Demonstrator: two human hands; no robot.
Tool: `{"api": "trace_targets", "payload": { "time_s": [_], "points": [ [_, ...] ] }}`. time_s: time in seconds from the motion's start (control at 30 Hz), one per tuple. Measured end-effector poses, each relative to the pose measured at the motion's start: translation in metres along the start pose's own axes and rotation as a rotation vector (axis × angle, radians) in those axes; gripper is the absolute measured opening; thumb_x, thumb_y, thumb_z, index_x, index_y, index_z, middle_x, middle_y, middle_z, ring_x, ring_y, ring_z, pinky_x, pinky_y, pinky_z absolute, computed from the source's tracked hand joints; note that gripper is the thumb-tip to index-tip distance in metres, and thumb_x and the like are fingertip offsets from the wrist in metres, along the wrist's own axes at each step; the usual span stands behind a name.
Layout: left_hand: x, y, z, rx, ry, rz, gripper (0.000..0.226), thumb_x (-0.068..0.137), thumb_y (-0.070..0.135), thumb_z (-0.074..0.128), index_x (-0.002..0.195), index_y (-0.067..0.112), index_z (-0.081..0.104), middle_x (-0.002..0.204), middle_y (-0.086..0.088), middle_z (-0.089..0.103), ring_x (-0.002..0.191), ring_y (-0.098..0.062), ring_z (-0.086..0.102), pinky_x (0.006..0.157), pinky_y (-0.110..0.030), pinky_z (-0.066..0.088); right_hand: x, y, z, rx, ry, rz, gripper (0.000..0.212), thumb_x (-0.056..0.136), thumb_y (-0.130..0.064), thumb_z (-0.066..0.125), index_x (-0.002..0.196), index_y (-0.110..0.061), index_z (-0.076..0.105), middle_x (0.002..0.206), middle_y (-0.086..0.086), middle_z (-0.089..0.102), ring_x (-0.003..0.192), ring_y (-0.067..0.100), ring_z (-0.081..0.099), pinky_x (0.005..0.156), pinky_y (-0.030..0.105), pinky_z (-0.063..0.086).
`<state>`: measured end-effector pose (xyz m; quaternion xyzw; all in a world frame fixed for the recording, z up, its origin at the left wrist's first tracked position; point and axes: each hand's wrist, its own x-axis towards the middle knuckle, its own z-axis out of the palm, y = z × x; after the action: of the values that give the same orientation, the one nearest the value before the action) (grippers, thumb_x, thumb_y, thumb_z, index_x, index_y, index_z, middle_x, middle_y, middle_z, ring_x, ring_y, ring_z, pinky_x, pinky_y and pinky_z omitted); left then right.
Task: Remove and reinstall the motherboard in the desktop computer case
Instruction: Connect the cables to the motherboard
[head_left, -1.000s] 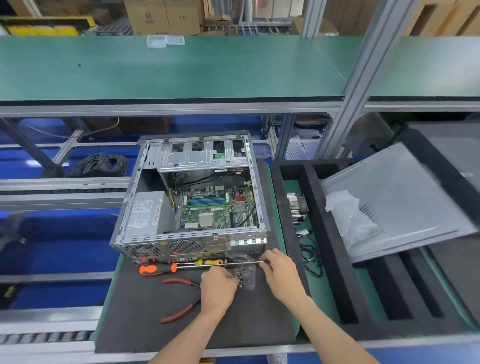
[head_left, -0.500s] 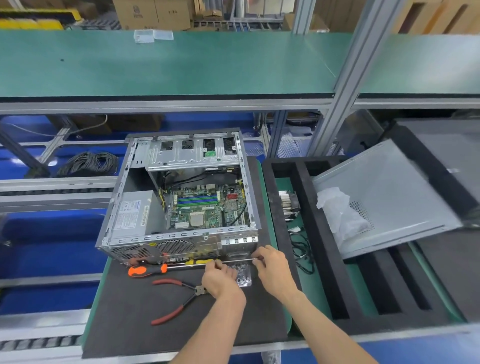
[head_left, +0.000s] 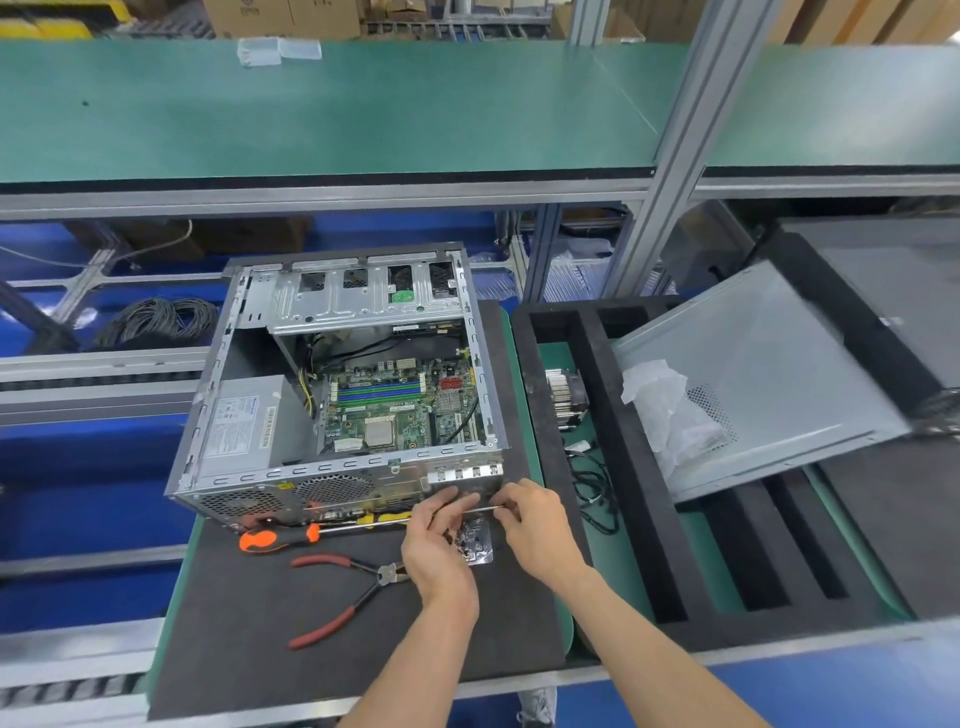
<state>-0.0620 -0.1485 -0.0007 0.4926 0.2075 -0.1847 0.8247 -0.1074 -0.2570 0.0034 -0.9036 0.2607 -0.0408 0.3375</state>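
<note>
The case (head_left: 332, 415) lies open on its side on the dark mat (head_left: 260, 649) of the surface, and the motherboard (head_left: 400, 410) sits inside it on the floor of the case, right of the power supply (head_left: 244, 421). Both hands work just in front of the case's near right corner, over a small clear bag (head_left: 475, 543) of what look like screws. The left hand (head_left: 436, 551) has its fingers curled at the bag, and the right hand (head_left: 535, 525) pinches the thin steel shaft of the screwdriver (head_left: 275, 539), whose orange handle lies left along the case's front wall; whether a screw is on the tip is too small to tell. The step looks like loading a screw, so seating it squarely on the tip before lifting should save a drop into the board. Pliers (head_left: 343, 597) lie just left of the left wrist and could be knocked. Right of the case the mat ends at a black foam tray (head_left: 639, 519) holding a heatsink (head_left: 563, 397), cables and the tilted side panel (head_left: 769, 374); open mat lies nearer than the case, the best room for the elbows.
</note>
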Motion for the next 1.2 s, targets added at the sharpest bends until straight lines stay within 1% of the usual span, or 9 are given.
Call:
{"api": "trace_targets", "payload": {
  "time_s": [0.13, 0.33, 0.5, 0.6, 0.7, 0.77, 0.9, 1.03, 1.2],
  "points": [
    [-0.001, 0.001, -0.003, 0.081, -0.083, 0.006, 0.054, 0.108, 0.033, 0.024, 0.109, 0.001, 0.068, 0.097, -0.02, 0.076, 0.097, -0.014, 0.07, 0.092, -0.03, 0.038, 0.0, 0.0, 0.0, -0.003, -0.004, -0.009, 0.016, 0.096, -0.013, 0.063, 0.107, -0.014, 0.074, 0.101, 0.001, 0.065, 0.093, 0.018, 0.061, 0.085, 0.027, 0.047],
    [-0.004, 0.004, -0.004, 0.133, -0.152, 0.007, 0.056, 0.109, 0.032, 0.024, 0.106, -0.002, 0.068, 0.101, -0.019, 0.075, 0.114, -0.023, 0.065, 0.105, -0.036, 0.035, 0.001, -0.001, -0.003, -0.008, -0.009, -0.023, 0.015, 0.096, -0.014, 0.063, 0.106, -0.015, 0.074, 0.098, 0.0, 0.064, 0.091, 0.019, 0.06, 0.084, 0.031, 0.047],
    [-0.005, 0.011, -0.007, 0.23, -0.193, 0.037, 0.047, 0.104, 0.027, 0.032, 0.098, -0.002, 0.068, 0.101, -0.016, 0.076, 0.106, -0.02, 0.07, 0.103, -0.036, 0.041, 0.002, -0.001, -0.004, -0.021, -0.026, -0.018, 0.015, 0.096, -0.014, 0.063, 0.107, -0.014, 0.074, 0.099, 0.0, 0.064, 0.092, 0.019, 0.06, 0.085, 0.032, 0.048],
    [-0.004, 0.02, -0.01, 0.384, -0.165, 0.125, 0.034, 0.098, 0.011, 0.039, 0.087, 0.003, 0.071, 0.092, -0.009, 0.078, 0.095, -0.02, 0.073, 0.091, -0.037, 0.051, 0.001, -0.001, -0.002, -0.01, -0.014, -0.006, 0.014, 0.096, -0.013, 0.063, 0.106, -0.013, 0.073, 0.1, 0.002, 0.065, 0.091, 0.019, 0.06, 0.082, 0.028, 0.047],
    [0.001, 0.024, -0.023, 0.694, -0.044, 0.269, 0.031, 0.098, 0.012, 0.049, 0.079, 0.021, 0.071, 0.077, 0.007, 0.075, 0.077, -0.012, 0.071, 0.074, -0.033, 0.053, -0.001, 0.0, -0.001, 0.004, -0.017, 0.014, 0.014, 0.096, -0.012, 0.063, 0.106, -0.014, 0.072, 0.099, 0.0, 0.064, 0.087, 0.014, 0.056, 0.08, 0.025, 0.044],
    [0.005, 0.026, -0.034, 0.938, 0.012, 0.352, 0.025, 0.094, 0.016, 0.058, 0.077, 0.031, 0.069, 0.072, 0.012, 0.071, 0.073, -0.009, 0.066, 0.071, -0.033, 0.05, -0.002, 0.001, -0.001, 0.018, -0.033, 0.034, 0.014, 0.097, -0.011, 0.061, 0.107, -0.014, 0.071, 0.1, 0.0, 0.064, 0.089, 0.013, 0.056, 0.082, 0.025, 0.046],
    [0.005, 0.023, -0.049, 1.293, -0.039, 0.442, 0.015, 0.088, 0.014, 0.067, 0.085, 0.029, 0.068, 0.081, 0.015, 0.066, 0.075, -0.006, 0.063, 0.071, -0.028, 0.047, -0.006, 0.001, 0.0, 0.071, -0.053, 0.08, 0.013, 0.098, -0.011, 0.059, 0.106, -0.016, 0.068, 0.099, -0.003, 0.064, 0.092, 0.013, 0.059, 0.082, 0.026, 0.049],
    [0.002, 0.017, -0.047, 1.364, -0.051, 0.438, 0.004, 0.088, 0.024, 0.073, 0.087, 0.026, 0.07, 0.082, 0.01, 0.067, 0.077, -0.008, 0.065, 0.072, -0.028, 0.05, -0.008, 0.001, 0.0, 0.113, -0.059, 0.098, 0.008, 0.098, -0.014, 0.06, 0.101, -0.019, 0.066, 0.094, -0.007, 0.065, 0.085, 0.007, 0.06, 0.078, 0.022, 0.049],
    [0.003, 0.013, -0.036, 1.409, -0.005, 0.412, 0.015, 0.086, 0.027, 0.077, 0.098, 0.017, 0.078, 0.094, 0.0, 0.075, 0.088, -0.018, 0.068, 0.077, -0.029, 0.048, -0.011, 0.002, -0.003, 0.095, -0.021, 0.042, 0.01, 0.089, -0.017, 0.073, 0.085, -0.026, 0.069, 0.083, -0.015, 0.057, 0.076, 0.002, 0.055, 0.072, 0.016, 0.041]
  ]
}}
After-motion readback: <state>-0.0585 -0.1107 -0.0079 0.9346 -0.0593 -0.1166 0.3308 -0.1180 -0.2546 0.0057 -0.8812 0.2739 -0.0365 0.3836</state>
